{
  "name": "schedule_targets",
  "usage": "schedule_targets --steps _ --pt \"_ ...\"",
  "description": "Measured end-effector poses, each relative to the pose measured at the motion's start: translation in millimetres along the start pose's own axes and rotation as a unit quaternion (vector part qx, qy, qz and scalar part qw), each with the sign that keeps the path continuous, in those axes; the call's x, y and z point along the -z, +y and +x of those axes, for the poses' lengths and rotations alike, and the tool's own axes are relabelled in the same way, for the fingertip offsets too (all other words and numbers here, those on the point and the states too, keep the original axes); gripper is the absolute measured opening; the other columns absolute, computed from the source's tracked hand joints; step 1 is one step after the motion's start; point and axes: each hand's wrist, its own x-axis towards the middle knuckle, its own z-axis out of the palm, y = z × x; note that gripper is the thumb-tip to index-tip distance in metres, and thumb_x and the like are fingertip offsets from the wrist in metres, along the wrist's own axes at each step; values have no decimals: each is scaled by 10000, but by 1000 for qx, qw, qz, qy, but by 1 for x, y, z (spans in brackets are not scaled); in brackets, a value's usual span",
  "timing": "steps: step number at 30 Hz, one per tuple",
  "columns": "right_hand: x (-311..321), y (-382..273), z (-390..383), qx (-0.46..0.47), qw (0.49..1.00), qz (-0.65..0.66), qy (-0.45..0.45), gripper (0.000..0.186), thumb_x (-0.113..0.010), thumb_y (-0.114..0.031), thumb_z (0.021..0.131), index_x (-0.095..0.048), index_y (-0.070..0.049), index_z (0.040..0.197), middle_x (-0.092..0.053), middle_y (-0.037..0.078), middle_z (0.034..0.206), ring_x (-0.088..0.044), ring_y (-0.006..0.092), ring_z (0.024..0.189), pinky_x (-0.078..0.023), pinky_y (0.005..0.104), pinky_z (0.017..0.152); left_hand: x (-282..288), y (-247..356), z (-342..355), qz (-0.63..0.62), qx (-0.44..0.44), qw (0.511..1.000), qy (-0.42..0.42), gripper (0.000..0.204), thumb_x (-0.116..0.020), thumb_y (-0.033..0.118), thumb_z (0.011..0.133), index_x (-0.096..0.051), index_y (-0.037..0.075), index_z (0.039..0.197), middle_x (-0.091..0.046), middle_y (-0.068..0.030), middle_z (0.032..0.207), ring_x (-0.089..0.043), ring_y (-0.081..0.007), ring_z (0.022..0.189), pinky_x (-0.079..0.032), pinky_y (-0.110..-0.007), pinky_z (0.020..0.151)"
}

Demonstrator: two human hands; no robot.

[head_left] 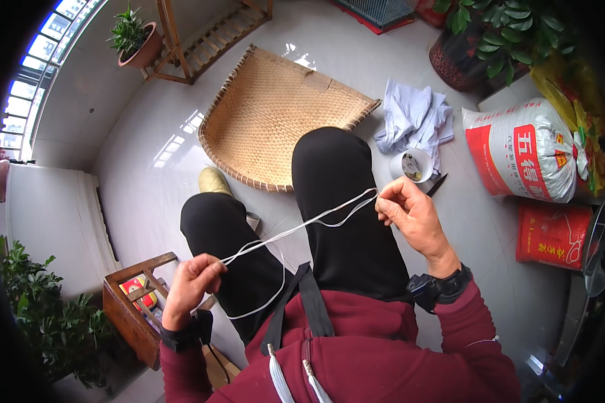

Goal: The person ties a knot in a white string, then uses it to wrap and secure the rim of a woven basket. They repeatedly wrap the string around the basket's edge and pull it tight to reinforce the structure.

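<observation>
A thin white cord (pixel 296 232) stretches between my hands above my black-trousered legs. Its strands run close together in the middle, and one loose loop hangs down by my left knee. My left hand (pixel 196 281) pinches the cord at its lower left end. At the upper right end, my right hand (pixel 410 213) holds it between thumb and fingers, higher and farther out than the left. Beyond my knees a woven bamboo winnowing basket (pixel 275 111) lies on the tiled floor.
A white cup (pixel 412 165) with something dark inside stands beside crumpled pale cloth (pixel 415 115); a dark blade-like thing (pixel 439 184) lies near. To the right are a stuffed white sack (pixel 517 149) and red box (pixel 553 235). A wooden stool (pixel 133 316) stands left, potted plants around.
</observation>
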Motion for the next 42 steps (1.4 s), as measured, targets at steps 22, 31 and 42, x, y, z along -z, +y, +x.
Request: schedule_targets --steps 22,31,42 --pt "-9 19 37 124 893 422 96 98 -635 -164 942 -575 -88 957 -593 26 841 -523 99 723 -417 205 609 -37 8 -34 39 -104 994 5 134 -591 57 932 -676 -33 880 -530 -8 597 -480 -58 538 -381 -221 493" --pt "-5 19 32 -9 902 430 -27 112 -639 -199 942 -582 -106 916 -604 36 859 -535 79 709 -399 177 552 -37 -5 -39 -64 -47 996 37 193 -584 149 956 -672 -15 905 -533 14 588 -460 -49 517 -338 -200 482" --pt "-19 18 30 19 911 410 44 132 -632 -160 947 -524 -109 890 -597 41 871 -527 90 725 -421 184 589 -34 -17 -38 -94 -45 994 10 178 -478 29 873 -650 -17 879 -519 8 586 -432 -50 508 -309 -204 479"
